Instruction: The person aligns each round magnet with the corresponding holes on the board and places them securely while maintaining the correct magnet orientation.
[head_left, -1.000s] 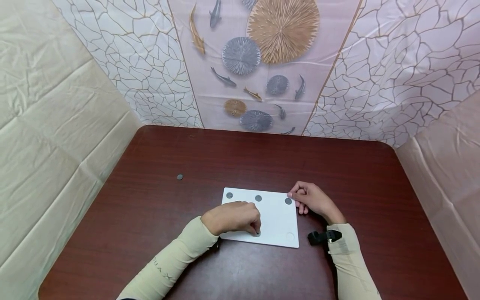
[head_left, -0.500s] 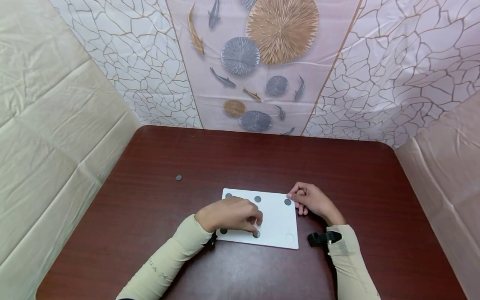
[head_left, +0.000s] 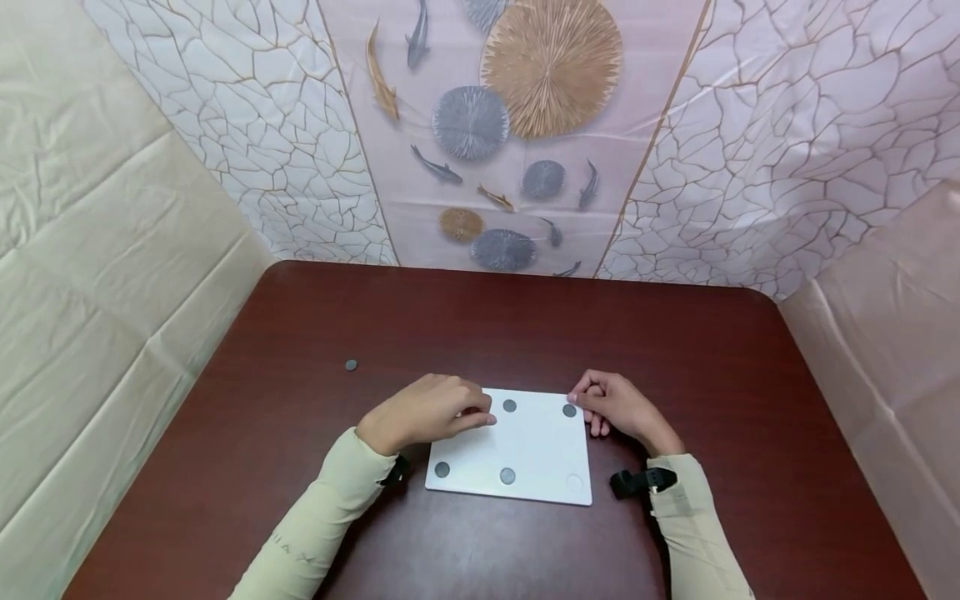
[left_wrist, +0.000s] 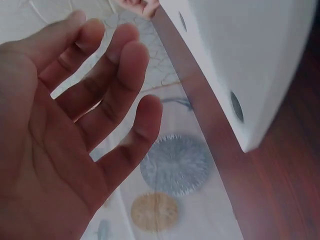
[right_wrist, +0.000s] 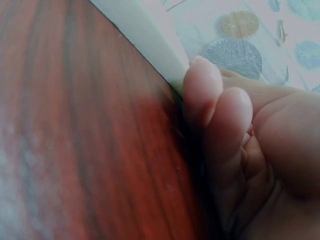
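Observation:
A white rectangular board (head_left: 536, 446) lies on the table, with several grey coin-like discs set in it, among them a near-middle disc (head_left: 507, 476) and a near-left disc (head_left: 442, 470). At its near right corner shows a bare round outline (head_left: 574, 483). My left hand (head_left: 431, 410) hovers over the board's left part, fingers loosely bent and holding nothing, as the left wrist view confirms; it hides the far left corner. My right hand (head_left: 622, 407) pinches the board's far right corner between thumb and index finger, beside the far-right disc (head_left: 569, 411).
One loose grey disc (head_left: 351, 365) lies on the dark red-brown table (head_left: 247, 467), left of the board. Patterned cloth (head_left: 525, 167) hangs behind the table's far edge, and pale cloth (head_left: 97, 333) hangs at the sides. A black strap (head_left: 641, 482) is on the right wrist.
My left hand has let go of the near-middle disc, lifted, and moved back to the left, uncovering the near-left disc. The right hand stays at its corner. The head view has shifted slightly.

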